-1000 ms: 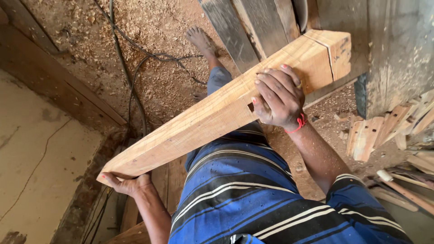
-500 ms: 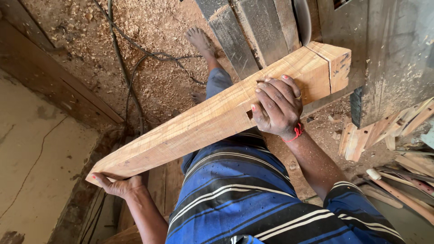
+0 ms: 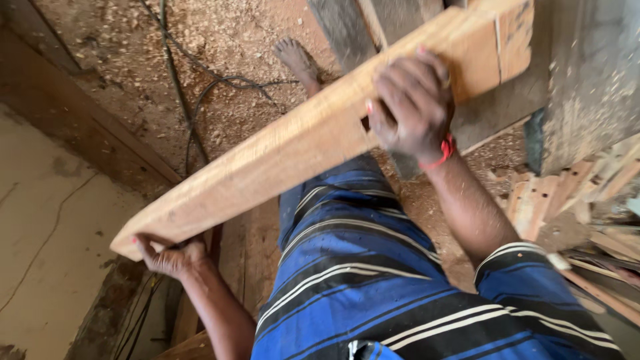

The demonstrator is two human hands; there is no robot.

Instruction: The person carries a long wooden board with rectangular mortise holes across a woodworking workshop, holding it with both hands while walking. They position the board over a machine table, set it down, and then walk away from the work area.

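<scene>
Long pale-orange sawn wooden plank [image 3: 293, 143] held up off the ground, slanting from lower left to upper right across the view. Left hand [image 3: 170, 257] cupped under the near, lower end, fingers curled round the bottom edge, so clenched on the wood there. Right hand [image 3: 410, 107] clamped over the top face much nearer the far end, fingers draped over the upper edge and thumb side tucked below; a bit blurred, but clearly grasping. Thin red band [image 3: 441, 153] round that wrist. So the plank spans both grips, with most of its length between the two hands and a short squared-off stub poking past the right hand toward the top right corner. Dark pencil-like line visible across that end face.

Blue shirt with white and black stripes [image 3: 373, 280] filling the bottom middle, right under the plank. Bare foot [image 3: 300, 63] planted further out on the sawdust-covered floor [image 3: 220, 40]. Black cable [image 3: 180, 87] snaking over the sawdust, upper left. Heavy dark timber beam [image 3: 100, 127] running diagonally at left, pale cracked concrete slab [image 3: 47, 227] beyond it. Grey weathered boards [image 3: 347, 27] lying behind the plank at top. Heap of small light wood offcuts [image 3: 567, 207] at right, near the right elbow. No packages, labels or signs anywhere to be seen.
</scene>
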